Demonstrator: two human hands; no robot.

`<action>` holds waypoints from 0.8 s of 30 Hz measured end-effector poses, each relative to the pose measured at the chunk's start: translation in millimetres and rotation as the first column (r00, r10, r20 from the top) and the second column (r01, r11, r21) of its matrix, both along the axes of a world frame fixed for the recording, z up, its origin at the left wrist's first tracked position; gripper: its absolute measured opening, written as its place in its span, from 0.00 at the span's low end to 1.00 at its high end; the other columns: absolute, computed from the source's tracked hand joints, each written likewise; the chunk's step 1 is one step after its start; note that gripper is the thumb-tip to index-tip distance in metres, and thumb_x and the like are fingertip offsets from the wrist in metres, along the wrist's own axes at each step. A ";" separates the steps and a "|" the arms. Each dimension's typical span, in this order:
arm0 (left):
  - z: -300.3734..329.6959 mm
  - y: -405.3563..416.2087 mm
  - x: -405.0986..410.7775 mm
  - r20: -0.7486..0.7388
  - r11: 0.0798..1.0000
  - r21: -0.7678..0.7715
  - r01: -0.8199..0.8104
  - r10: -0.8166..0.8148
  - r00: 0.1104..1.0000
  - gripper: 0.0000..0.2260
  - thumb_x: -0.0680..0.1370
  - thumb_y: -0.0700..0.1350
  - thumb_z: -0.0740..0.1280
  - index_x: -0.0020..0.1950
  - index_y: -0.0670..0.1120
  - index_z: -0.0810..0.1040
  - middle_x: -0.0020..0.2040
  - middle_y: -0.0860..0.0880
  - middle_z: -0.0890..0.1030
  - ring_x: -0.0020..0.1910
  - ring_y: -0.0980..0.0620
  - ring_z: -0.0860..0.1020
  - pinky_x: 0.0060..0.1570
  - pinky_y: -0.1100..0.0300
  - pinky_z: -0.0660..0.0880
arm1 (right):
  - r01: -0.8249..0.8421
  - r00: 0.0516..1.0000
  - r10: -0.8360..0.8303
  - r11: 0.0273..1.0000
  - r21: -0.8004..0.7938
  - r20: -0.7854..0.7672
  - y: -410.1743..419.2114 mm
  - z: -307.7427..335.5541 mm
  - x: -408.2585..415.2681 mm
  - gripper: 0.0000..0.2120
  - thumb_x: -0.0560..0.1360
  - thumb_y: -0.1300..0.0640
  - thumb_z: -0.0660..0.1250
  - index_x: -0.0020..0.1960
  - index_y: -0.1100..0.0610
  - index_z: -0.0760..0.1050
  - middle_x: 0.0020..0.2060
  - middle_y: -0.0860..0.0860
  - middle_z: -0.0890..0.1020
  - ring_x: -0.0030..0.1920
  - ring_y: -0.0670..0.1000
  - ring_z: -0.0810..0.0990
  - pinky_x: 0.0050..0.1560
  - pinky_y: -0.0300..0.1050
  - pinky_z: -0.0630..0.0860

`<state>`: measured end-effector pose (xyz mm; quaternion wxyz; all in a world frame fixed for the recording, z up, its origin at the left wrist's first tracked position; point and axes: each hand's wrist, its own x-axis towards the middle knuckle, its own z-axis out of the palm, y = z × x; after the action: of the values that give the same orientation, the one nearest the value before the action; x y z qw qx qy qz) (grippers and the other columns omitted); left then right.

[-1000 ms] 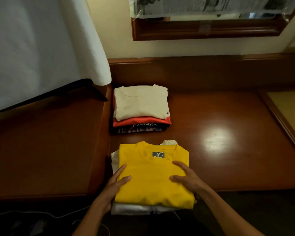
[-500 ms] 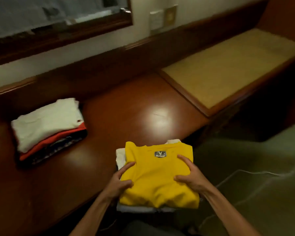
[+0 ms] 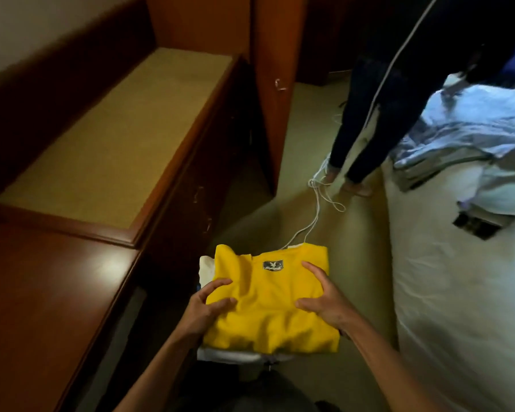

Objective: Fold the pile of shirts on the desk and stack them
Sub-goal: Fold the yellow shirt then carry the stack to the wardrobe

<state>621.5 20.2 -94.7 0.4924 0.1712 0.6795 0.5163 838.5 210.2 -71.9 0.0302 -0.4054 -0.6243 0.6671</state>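
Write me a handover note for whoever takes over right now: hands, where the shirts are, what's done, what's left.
Left hand: gripping the left side of the folded stack, thumb on top.
Right hand: gripping the right side the same way.
Yellow shirt: folded, on top of a white shirt; the stack is held in the air, off the desk, above the floor beside the bed.
Done: these shirts are folded and stacked.
Left: set the stack down. Loose clothes lie on the bed; whether they belong to the job is unclear. Mind the person's legs and the cable ahead.
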 end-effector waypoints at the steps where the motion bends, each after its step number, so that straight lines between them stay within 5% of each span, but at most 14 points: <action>1: -1.1 19.0 -6.5 -0.010 0.999 0.000 0.035 -0.035 0.999 0.17 0.73 0.39 0.73 0.59 0.53 0.78 0.63 0.52 0.72 0.54 0.56 0.75 0.42 0.65 0.75 | 0.021 1.000 -0.021 1.000 0.010 0.011 12.5 -1.2 -0.2 0.38 0.71 0.63 0.75 0.70 0.38 0.61 0.65 0.46 0.68 0.57 0.46 0.72 0.48 0.37 0.74; 3: -3.0 58.6 -23.1 -0.020 0.995 0.002 0.099 -0.099 0.995 0.19 0.71 0.42 0.75 0.60 0.54 0.78 0.61 0.54 0.72 0.54 0.57 0.75 0.40 0.67 0.75 | 0.054 0.998 -0.055 0.998 0.031 0.036 41.0 -5.6 -5.8 0.38 0.70 0.60 0.75 0.70 0.37 0.60 0.66 0.46 0.66 0.61 0.49 0.71 0.52 0.42 0.73; 8: -11.3 167.8 -87.3 -0.044 0.968 0.030 0.250 -0.248 0.968 0.44 0.49 0.67 0.80 0.63 0.58 0.77 0.64 0.57 0.72 0.59 0.55 0.75 0.44 0.65 0.77 | 0.163 0.986 -0.166 0.982 0.091 0.029 130.2 -15.9 -47.1 0.39 0.70 0.59 0.76 0.71 0.37 0.60 0.67 0.46 0.65 0.64 0.51 0.69 0.57 0.47 0.71; 16: 11.9 341.1 -182.0 0.011 0.930 0.075 0.360 -0.362 0.932 0.29 0.66 0.51 0.80 0.65 0.57 0.76 0.65 0.55 0.73 0.59 0.52 0.76 0.44 0.62 0.78 | 0.318 0.946 -0.324 0.939 0.131 0.026 260.2 7.3 -124.7 0.40 0.69 0.58 0.76 0.74 0.40 0.60 0.66 0.44 0.65 0.62 0.48 0.68 0.47 0.37 0.71; 20: 17.8 408.0 -207.3 0.025 0.931 0.098 0.352 -0.356 0.934 0.27 0.68 0.48 0.78 0.65 0.55 0.77 0.64 0.56 0.75 0.58 0.52 0.78 0.43 0.62 0.80 | 0.355 0.934 -0.356 0.924 0.141 -0.012 317.1 13.0 -152.1 0.45 0.61 0.51 0.76 0.74 0.42 0.61 0.66 0.44 0.66 0.63 0.49 0.69 0.48 0.35 0.71; 24: 16.8 470.0 -222.3 0.052 0.933 0.103 0.344 -0.350 0.935 0.26 0.68 0.45 0.78 0.65 0.55 0.78 0.63 0.54 0.77 0.58 0.51 0.79 0.45 0.59 0.80 | 0.361 0.932 -0.361 0.923 0.131 -0.024 379.9 6.9 -167.7 0.43 0.67 0.59 0.78 0.75 0.44 0.61 0.67 0.45 0.65 0.63 0.48 0.68 0.48 0.35 0.71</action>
<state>399.2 490.2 -77.9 0.5907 0.2930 0.5964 0.4577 670.8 590.1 -65.0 0.1793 -0.5107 -0.5820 0.6069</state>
